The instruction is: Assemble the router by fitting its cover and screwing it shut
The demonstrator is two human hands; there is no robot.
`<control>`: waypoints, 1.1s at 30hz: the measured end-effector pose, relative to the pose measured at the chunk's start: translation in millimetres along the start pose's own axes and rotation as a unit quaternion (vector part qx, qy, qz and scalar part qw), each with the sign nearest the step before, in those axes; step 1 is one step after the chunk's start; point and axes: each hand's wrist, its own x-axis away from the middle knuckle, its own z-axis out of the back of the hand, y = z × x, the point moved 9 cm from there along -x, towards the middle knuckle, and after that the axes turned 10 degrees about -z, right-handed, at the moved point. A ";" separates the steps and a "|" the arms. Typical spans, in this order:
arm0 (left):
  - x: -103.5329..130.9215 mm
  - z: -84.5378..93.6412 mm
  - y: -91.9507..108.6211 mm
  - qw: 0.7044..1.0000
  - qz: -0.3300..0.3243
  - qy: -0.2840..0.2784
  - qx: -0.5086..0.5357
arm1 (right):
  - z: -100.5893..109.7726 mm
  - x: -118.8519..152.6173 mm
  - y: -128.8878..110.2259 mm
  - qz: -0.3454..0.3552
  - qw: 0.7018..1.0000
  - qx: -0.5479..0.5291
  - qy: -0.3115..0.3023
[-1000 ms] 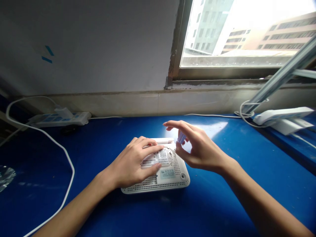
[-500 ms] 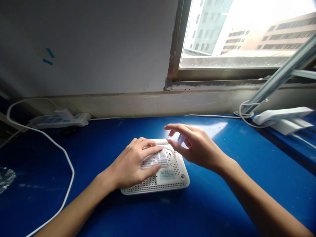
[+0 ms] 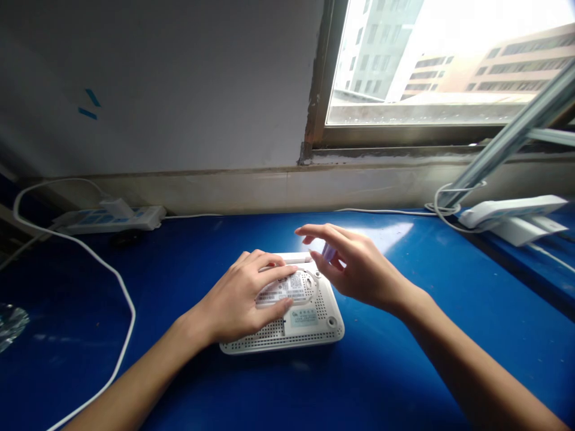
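A white router [image 3: 314,335] lies on the blue tabletop with its vented, labelled underside up. A white bar, seemingly an antenna [image 3: 295,258], runs along its far edge. My left hand [image 3: 245,293] lies spread over the router's left part, fingers and thumb apart on its surface, covering part of the label. Above the far right corner is my right hand [image 3: 353,263], its index finger and thumb parted. The other fingers are curled around a small pale purple thing [image 3: 329,251], mostly hidden, so its kind cannot be made out.
A power strip [image 3: 135,218] with a plugged-in adapter stands back left, and a white cable [image 3: 117,275] loops down the left side. Another power strip [image 3: 512,209] is at right beside a slanted metal post [image 3: 503,140]. Clear crinkled plastic [image 3: 11,326] lies far left.
My right thumb has lifted slightly away from the router's corner, and the right hand has shifted a little. The left hand and router have stayed in place.
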 end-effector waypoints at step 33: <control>0.0 -1.3 -1.3 1.000 0.007 -0.001 -0.003 | 0.4 0.1 -1.2 0.008 1.000 0.006 -0.001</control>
